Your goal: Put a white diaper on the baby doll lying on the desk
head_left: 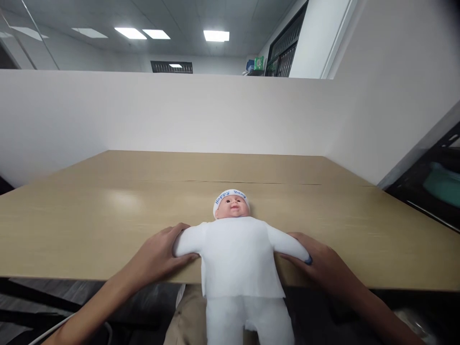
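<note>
A baby doll (pixel 239 258) in a white top and white trousers lies face up, its head and upper body over the table and its legs past the front edge. Blue lettering runs across its white headband (pixel 231 194). My left hand (pixel 163 249) is closed around the doll's sleeved arm on the left, thumb below and fingers above. On the other side my right hand (pixel 314 256) grips the opposite sleeve near its blue-trimmed cuff. Both doll arms are spread outward. The lower ends of its legs fall outside the view.
The wooden table (pixel 108 215) reaches back to a white partition (pixel 201 115). Beyond the right edge stands a dark rack (pixel 431 191) with something green inside. Beige trousers (pixel 190 316) of my own show below the front edge. A white cable (pixel 50 330) runs at lower left.
</note>
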The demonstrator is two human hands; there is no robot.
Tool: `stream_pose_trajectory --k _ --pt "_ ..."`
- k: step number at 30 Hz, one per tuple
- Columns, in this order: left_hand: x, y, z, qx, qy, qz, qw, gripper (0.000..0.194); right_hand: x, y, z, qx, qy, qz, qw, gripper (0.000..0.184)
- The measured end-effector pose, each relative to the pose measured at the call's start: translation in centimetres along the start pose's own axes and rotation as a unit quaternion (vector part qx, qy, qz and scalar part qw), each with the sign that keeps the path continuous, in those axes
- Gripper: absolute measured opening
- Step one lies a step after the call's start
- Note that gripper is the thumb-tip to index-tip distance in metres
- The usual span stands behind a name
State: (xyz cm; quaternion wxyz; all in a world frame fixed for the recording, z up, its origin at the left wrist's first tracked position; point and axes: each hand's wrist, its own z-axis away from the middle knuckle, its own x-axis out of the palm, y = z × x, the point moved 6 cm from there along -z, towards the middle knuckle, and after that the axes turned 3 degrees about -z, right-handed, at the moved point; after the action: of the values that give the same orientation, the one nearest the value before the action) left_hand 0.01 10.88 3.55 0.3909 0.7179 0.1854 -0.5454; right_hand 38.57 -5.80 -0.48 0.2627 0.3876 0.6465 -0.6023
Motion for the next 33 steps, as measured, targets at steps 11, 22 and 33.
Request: stream_pose_trajectory --k 11,22,33 --pt "1.0 -5.5 -11.7 0.088 0.046 -0.150 0.984 0.059 1.7 3.6 -12.5 -0.044 0.037 0.039 0.998 0.037" --pt "0.4 -10.7 -24.0 0.161 0.122 -0.175 0.964 0.065 0.9 6.8 -25.5 -0.099 0.057 0.055 0.992 0.034" --pt "-0.4 -15.5 -30.2 0.115 0.154 -0.141 0.971 0.063 -0.5 10.6 -32.9 -0.099 0.089 0.050 0.990 0.057"
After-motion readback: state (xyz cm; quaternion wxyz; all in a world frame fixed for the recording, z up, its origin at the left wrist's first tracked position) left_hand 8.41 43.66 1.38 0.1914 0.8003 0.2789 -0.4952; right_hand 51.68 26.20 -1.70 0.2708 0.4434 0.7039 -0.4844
